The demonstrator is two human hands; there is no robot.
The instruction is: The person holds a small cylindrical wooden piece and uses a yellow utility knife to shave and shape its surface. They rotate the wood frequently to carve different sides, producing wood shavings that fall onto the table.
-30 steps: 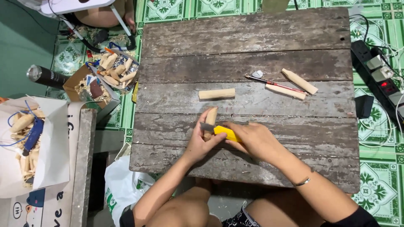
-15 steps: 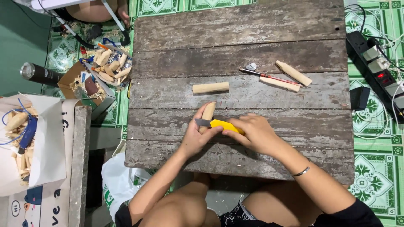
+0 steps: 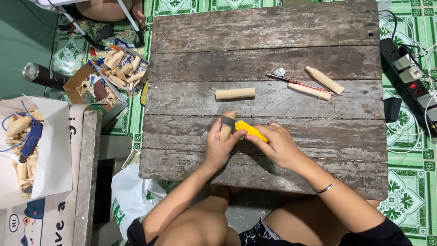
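Observation:
My left hand (image 3: 219, 146) grips a short pale wooden stick (image 3: 227, 124) that stands tilted on the dark plank table (image 3: 273, 27). My right hand (image 3: 278, 145) holds a yellow utility knife (image 3: 249, 130), its grey blade laid against the upper part of the stick. My left thumb rests by the blade. A bracelet sits on my right wrist.
Another wooden stick (image 3: 235, 94) lies mid-table. Two carved sticks (image 3: 318, 84) and a thin red pencil (image 3: 298, 83) lie at the right. A cardboard box of wood pieces (image 3: 114, 75) and a dark can (image 3: 44, 75) sit on the floor left; a power strip (image 3: 412, 77) right.
Hands, stick and knife stay in the same grip at the same place on the table; only the camera view has shifted slightly.

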